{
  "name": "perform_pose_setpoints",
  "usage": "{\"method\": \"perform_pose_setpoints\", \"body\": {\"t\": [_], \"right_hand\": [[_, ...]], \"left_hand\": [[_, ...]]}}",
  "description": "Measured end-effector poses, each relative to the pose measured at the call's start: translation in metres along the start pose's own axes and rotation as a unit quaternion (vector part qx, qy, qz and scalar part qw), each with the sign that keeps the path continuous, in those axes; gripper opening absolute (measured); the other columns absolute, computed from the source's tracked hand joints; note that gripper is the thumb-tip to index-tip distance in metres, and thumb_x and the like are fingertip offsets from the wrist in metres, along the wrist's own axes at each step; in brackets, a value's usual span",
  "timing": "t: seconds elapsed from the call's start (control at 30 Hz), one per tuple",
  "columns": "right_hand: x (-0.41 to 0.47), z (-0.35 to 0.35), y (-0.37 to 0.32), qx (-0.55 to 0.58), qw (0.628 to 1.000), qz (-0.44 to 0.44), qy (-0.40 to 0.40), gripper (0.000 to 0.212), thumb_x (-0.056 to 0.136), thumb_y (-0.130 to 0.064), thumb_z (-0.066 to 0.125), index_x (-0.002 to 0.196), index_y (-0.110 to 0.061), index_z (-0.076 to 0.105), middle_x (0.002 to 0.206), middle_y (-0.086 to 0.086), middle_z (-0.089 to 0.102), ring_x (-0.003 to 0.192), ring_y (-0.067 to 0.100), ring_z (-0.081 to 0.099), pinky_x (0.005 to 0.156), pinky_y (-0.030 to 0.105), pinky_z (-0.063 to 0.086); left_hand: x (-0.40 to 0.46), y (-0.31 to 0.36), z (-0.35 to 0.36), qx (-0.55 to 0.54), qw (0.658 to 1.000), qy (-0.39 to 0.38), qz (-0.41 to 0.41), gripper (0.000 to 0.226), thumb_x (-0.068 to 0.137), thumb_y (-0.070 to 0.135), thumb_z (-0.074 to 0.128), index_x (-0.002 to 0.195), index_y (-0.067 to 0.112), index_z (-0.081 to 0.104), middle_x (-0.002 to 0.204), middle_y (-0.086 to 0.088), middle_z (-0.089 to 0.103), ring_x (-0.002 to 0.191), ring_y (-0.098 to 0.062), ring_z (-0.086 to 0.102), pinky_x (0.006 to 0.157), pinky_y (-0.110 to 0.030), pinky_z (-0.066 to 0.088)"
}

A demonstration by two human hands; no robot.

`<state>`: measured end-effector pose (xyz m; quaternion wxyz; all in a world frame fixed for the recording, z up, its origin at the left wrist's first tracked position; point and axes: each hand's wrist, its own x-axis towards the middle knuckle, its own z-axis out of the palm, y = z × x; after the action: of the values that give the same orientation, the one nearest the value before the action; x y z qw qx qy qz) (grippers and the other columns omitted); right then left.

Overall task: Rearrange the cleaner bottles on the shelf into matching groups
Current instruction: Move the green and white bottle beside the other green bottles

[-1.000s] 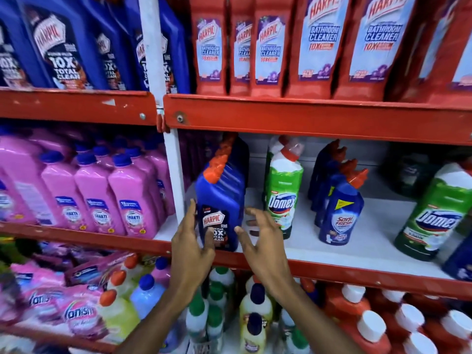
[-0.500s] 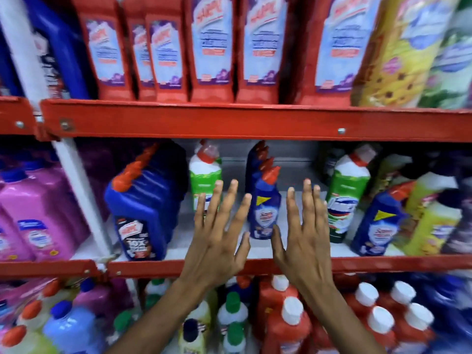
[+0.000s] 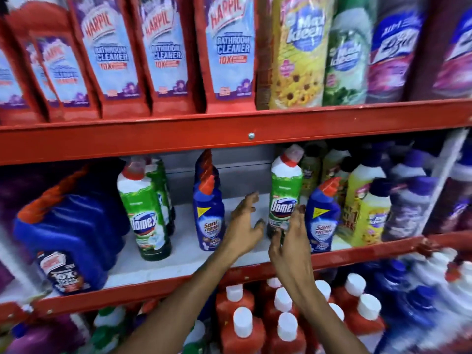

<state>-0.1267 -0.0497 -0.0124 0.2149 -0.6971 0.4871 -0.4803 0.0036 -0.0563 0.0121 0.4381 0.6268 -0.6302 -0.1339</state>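
On the middle shelf (image 3: 178,254) a lone green Domex bottle (image 3: 284,192) stands upright between two blue Sani Fresh bottles, one to its left (image 3: 208,215) and one to its right (image 3: 321,218). My left hand (image 3: 242,226) is open just left of this Domex bottle, fingers spread. My right hand (image 3: 288,241) is open in front of its base, fingers touching or nearly touching it. Further left stand more green Domex bottles (image 3: 145,213) and a row of blue Harpic bottles (image 3: 69,241).
Yellow and purple cleaner bottles (image 3: 370,213) crowd the right end of the shelf. Red Harpic bathroom cleaner bottles (image 3: 166,54) fill the shelf above. Red bottles with white caps (image 3: 283,325) stand on the shelf below. The red shelf beam (image 3: 229,134) runs overhead.
The view has swung right. Both hands moved right from the blue Harpic row, past the left Sani Fresh bottle, to the lone Domex bottle.
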Motion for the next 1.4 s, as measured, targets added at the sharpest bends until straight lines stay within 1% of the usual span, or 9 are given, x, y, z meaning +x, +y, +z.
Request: {"method": "perform_pose_setpoints", "body": {"t": [0.13, 0.27, 0.5, 0.63, 0.73, 0.83, 0.97, 1.23, 1.4], "right_hand": [[0.011, 0.002, 0.009, 0.038, 0.999, 0.029, 0.007, 0.063, 0.086, -0.005, 0.045, 0.146, -0.013, 0.029, 0.134, 0.016, 0.056, 0.12, 0.034, 0.059, 0.099, 0.043, 0.052], [0.009, 0.001, 0.014, 0.057, 0.997, 0.045, 0.019, 0.063, 0.091, 0.004, 0.046, 0.15, -0.014, 0.03, 0.121, 0.015, 0.066, 0.101, 0.033, 0.066, 0.08, 0.027, 0.044], [-0.011, -0.01, 0.011, 0.108, 0.99, -0.031, 0.084, 0.046, 0.097, -0.014, 0.059, 0.143, -0.014, 0.052, 0.129, 0.001, 0.069, 0.104, -0.001, 0.063, 0.083, -0.006, 0.04], [-0.027, -0.01, -0.014, 0.141, 0.982, -0.093, 0.084, 0.049, 0.089, -0.009, 0.071, 0.136, -0.013, 0.06, 0.129, -0.001, 0.071, 0.108, 0.005, 0.071, 0.093, 0.012, 0.052], [-0.039, 0.0, -0.042, 0.164, 0.976, -0.122, 0.074, 0.047, 0.086, -0.007, 0.075, 0.131, -0.012, 0.065, 0.123, -0.002, 0.073, 0.103, 0.005, 0.072, 0.092, 0.016, 0.055], [-0.051, 0.023, -0.074, 0.201, 0.968, -0.146, 0.028, 0.037, 0.088, -0.009, 0.073, 0.125, -0.013, 0.068, 0.119, -0.001, 0.071, 0.103, 0.011, 0.071, 0.089, 0.022, 0.057], [-0.068, 0.068, -0.108, 0.237, 0.959, -0.145, -0.056, 0.036, 0.092, -0.014, 0.067, 0.128, -0.02, 0.062, 0.121, -0.003, 0.066, 0.107, 0.013, 0.067, 0.091, 0.027, 0.056], [-0.076, 0.131, -0.117, 0.164, 0.963, -0.157, -0.144, 0.035, 0.094, -0.016, 0.062, 0.128, -0.018, 0.059, 0.118, 0.0, 0.064, 0.108, 0.014, 0.063, 0.095, 0.038, 0.053], [-0.068, 0.14, -0.12, 0.119, 0.969, -0.145, -0.161, 0.036, 0.094, -0.02, 0.059, 0.131, -0.019, 0.059, 0.122, 0.002, 0.064, 0.112, 0.017, 0.061, 0.098, 0.038, 0.052]], "left_hand": [[0.026, 0.0, 0.02, -0.081, 0.994, -0.067, -0.026, 0.074, 0.09, -0.001, 0.069, 0.152, 0.016, 0.033, 0.148, -0.014, 0.055, 0.129, -0.028, 0.058, 0.104, -0.044, 0.053], [0.026, 0.0, 0.032, -0.109, 0.993, -0.027, -0.033, 0.076, 0.083, -0.002, 0.077, 0.145, 0.017, 0.038, 0.133, -0.015, 0.068, 0.115, -0.025, 0.067, 0.101, -0.048, 0.057], [-0.025, 0.005, 0.013, -0.154, 0.985, 0.078, 0.025, 0.071, 0.084, 0.006, 0.079, 0.129, 0.049, 0.044, 0.131, 0.009, 0.069, 0.118, -0.003, 0.066, 0.092, -0.013, 0.054], [-0.064, 0.01, -0.026, -0.156, 0.977, 0.137, 0.056, 0.074, 0.087, 0.006, 0.077, 0.129, 0.057, 0.045, 0.133, 0.008, 0.069, 0.121, -0.01, 0.067, 0.099, -0.027, 0.057], [-0.091, 0.006, -0.06, -0.154, 0.968, 0.189, 0.055, 0.067, 0.086, 0.0, 0.076, 0.132, 0.041, 0.052, 0.124, 0.02, 0.072, 0.115, -0.005, 0.07, 0.095, -0.022, 0.057], [-0.115, -0.007, -0.096, -0.141, 0.963, 0.226, 0.038, 0.06, 0.086, 0.0, 0.077, 0.137, 0.021, 0.055, 0.126, 0.009, 0.073, 0.116, -0.011, 0.07, 0.097, -0.028, 0.059], [-0.144, -0.037, -0.138, -0.087, 0.96, 0.266, 0.018, 0.066, 0.088, 0.01, 0.075, 0.147, 0.021, 0.048, 0.135, 0.007, 0.069, 0.118, -0.008, 0.069, 0.095, -0.027, 0.058], [-0.157, -0.085, -0.165, -0.036, 0.971, 0.236, -0.031, 0.07, 0.09, 0.021, 0.069, 0.153, 0.027, 0.038, 0.126, 0.041, 0.063, 0.111, 0.006, 0.068, 0.092, -0.013, 0.054], [-0.147, -0.097, -0.169, -0.007, 0.975, 0.211, -0.072, 0.071, 0.096, 0.025, 0.067, 0.153, 0.039, 0.029, 0.129, 0.019, 0.064, 0.106, 0.011, 0.065, 0.095, -0.035, 0.059]]}}
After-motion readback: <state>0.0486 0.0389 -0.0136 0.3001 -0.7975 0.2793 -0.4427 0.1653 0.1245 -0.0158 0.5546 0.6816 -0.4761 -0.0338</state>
